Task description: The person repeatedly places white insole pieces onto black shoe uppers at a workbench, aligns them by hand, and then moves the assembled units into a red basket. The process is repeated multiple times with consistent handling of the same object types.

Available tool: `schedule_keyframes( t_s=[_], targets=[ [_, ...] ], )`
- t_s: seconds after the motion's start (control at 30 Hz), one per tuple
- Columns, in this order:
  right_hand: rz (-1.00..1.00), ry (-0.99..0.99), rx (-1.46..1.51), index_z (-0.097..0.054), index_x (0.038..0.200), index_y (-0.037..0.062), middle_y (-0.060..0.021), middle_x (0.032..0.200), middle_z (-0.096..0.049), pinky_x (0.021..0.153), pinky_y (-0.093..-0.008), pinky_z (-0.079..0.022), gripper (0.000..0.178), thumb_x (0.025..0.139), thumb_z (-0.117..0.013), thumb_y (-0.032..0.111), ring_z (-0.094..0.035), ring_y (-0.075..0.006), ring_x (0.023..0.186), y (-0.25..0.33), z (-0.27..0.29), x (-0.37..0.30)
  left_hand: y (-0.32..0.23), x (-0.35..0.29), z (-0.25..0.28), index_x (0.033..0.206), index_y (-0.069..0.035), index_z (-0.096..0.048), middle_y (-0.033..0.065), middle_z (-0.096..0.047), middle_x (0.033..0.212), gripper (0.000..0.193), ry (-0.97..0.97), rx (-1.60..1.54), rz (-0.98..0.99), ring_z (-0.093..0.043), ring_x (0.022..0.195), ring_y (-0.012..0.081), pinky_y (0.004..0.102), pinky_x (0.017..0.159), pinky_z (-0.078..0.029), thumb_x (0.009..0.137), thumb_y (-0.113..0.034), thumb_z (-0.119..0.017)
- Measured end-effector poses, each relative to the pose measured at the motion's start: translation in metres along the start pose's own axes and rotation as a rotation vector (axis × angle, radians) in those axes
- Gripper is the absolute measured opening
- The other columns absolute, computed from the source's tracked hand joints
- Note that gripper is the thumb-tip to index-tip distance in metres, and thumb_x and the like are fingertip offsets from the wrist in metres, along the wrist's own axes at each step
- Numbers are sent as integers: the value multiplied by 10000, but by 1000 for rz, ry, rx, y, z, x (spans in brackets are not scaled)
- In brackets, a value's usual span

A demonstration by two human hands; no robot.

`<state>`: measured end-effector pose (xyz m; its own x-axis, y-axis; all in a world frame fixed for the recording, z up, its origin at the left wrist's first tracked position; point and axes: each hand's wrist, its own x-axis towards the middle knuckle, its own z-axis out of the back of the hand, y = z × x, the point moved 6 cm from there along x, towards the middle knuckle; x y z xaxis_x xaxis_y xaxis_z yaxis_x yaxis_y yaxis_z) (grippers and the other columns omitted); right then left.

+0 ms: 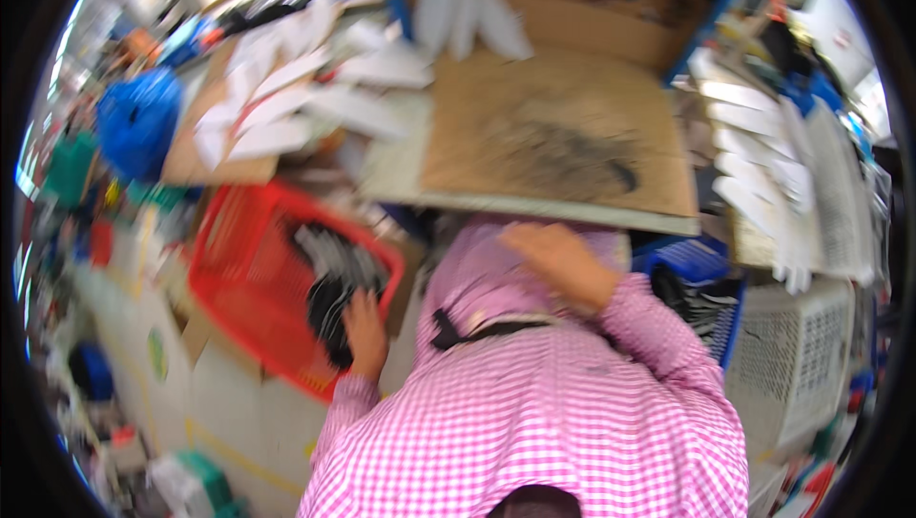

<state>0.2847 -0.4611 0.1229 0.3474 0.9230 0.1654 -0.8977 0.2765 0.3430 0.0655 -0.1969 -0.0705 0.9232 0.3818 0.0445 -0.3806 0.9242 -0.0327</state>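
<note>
My left hand [367,335] reaches over the near right rim of a red plastic basket [243,284]. Its fingers, blurred, look stretched out against a bundle of black and grey flat pieces [332,313]; the exact kind of these pieces is too smeared to tell. Over my lap, just below the workbench edge, my right hand [563,260] points leftward with its fingers extended, and nothing shows in it. Above the hands, the brown board [563,136] on the workbench carries dark smudges and a small dark curved piece [622,175].
White flat, elongated pieces [286,98] lie spread at the left of the bench, beside a blue bag [140,122]. More white pieces [754,151] are stacked at the right. A blue basket [701,270] with dark pieces and a white crate [787,356] stand at my right.
</note>
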Motion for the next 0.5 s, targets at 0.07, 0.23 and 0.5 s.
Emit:
schedule_keyframes(
  t_s=[0.07,0.23,0.5],
  targets=[
    [4,-25,11,-517,1273,50,-175,1279,-552,936,-407,-442,488,798,-616,97,-546,-323,1146,1,0,0,18,-3,-3,1190,13,-480,190,-503,1182,429,-29,-47,-2,-488,1093,337,473,979,-345,782,-89,-565],
    [41,-38,48,-523,1271,50,-168,1276,-555,936,-393,-447,532,763,-681,75,-540,-311,1164,13,-6,7,28,13,11,931,-54,-539,124,-605,892,251,-134,64,-136,-577,887,294,492,931,-392,721,-145,-641],
    [46,-45,-2,-547,1247,55,-152,1267,-568,932,-391,-451,492,775,-682,86,-544,-301,1163,12,-3,10,98,47,14,962,-61,-567,126,-625,884,297,-125,80,40,-578,929,291,507,965,-378,700,-141,-681]
  ],
)
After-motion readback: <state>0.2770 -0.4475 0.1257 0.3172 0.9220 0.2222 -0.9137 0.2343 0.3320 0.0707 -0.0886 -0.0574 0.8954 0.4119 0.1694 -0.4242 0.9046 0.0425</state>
